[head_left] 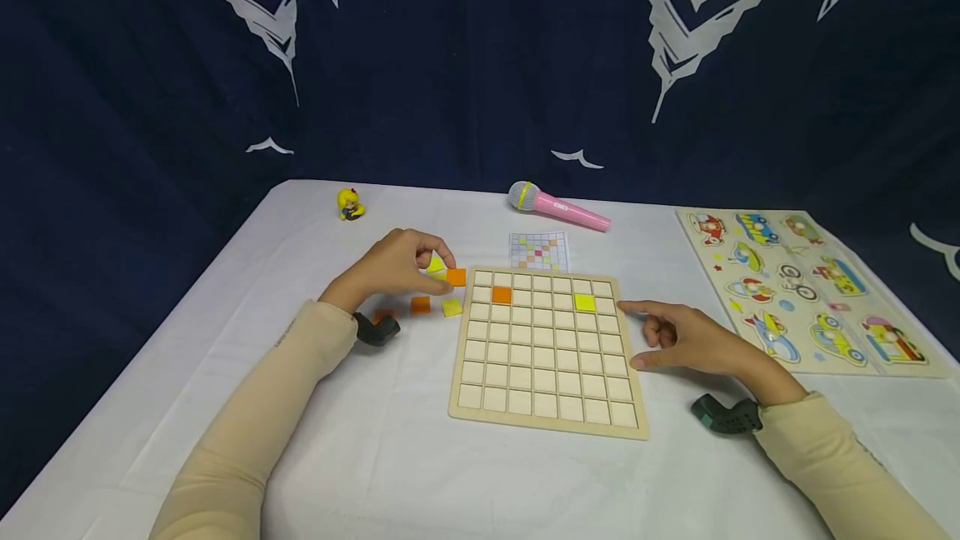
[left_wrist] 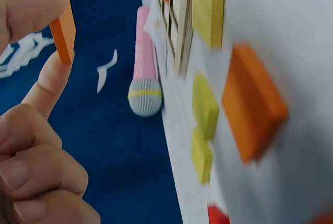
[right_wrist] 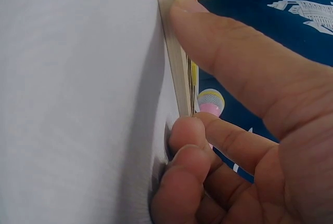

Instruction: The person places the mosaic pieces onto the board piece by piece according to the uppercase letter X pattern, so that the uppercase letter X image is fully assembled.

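Note:
My left hand (head_left: 401,263) pinches an orange square tile (left_wrist: 65,31) between thumb and index finger, raised above the table just left of the wooden grid board (head_left: 551,425). On the board, an orange tile (head_left: 502,296) sits in a cell toward the upper left and a yellow tile (head_left: 585,302) toward the upper right. Loose tiles lie below my left hand, among them a yellow tile (head_left: 452,307) and an orange tile (head_left: 420,305). My right hand (head_left: 693,340) rests at the board's right edge, thumb and index fingertip touching the rim, the other fingers bent.
Behind the board lies a printed pattern card (head_left: 540,252), with a pink microphone (head_left: 562,208) farther back. A small yellow-haired figurine (head_left: 349,204) stands at the back left. A vehicle picture puzzle board (head_left: 810,290) lies at the right. A red piece (left_wrist: 217,215) shows near the loose tiles.

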Demonstrator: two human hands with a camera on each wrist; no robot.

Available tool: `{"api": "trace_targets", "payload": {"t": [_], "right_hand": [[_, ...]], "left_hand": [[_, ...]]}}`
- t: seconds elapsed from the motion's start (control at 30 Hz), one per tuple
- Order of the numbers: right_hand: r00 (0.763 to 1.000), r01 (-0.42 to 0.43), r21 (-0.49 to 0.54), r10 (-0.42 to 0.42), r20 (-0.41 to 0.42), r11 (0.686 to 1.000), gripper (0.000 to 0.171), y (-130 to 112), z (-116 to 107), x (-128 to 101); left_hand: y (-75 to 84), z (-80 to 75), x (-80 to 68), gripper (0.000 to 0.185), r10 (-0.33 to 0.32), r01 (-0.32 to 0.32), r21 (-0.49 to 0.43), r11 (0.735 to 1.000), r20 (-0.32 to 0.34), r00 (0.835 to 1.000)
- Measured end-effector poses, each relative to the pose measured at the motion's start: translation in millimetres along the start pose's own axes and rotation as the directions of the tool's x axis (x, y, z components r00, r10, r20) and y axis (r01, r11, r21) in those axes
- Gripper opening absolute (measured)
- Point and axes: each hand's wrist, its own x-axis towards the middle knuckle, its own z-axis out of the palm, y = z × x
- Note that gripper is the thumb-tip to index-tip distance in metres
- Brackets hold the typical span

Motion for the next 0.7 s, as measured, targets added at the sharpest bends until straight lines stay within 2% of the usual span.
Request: {"api": "trace_targets", "payload": {"t": [0.17, 0.3, 0.7], "right_hand": [[1.000, 0.004, -0.004, -0.004, 0.001, 1.000, 0.079, -1, 0, 0], [1.000, 0.004, 0.000, -0.004, 0.001, 1.000, 0.079, 0, 0, 0], [1.000, 0.011, -0.006, -0.011, 0.001, 1.000, 0.078, 1, 0, 1]], "left_hand": [[13.5, 11.7, 4.3, 0.029, 0.018, -0.019, 0.029, 0.999, 0.022, 1.000], [22.9, 21.1, 8.6, 0.029, 0.027, -0.028, 0.017, 0.999, 0.051, 0.998], [43.1, 46.3, 19.9, 0.027, 0.005, 0.011, -0.152, 0.988, 0.105, 0.994]]}}
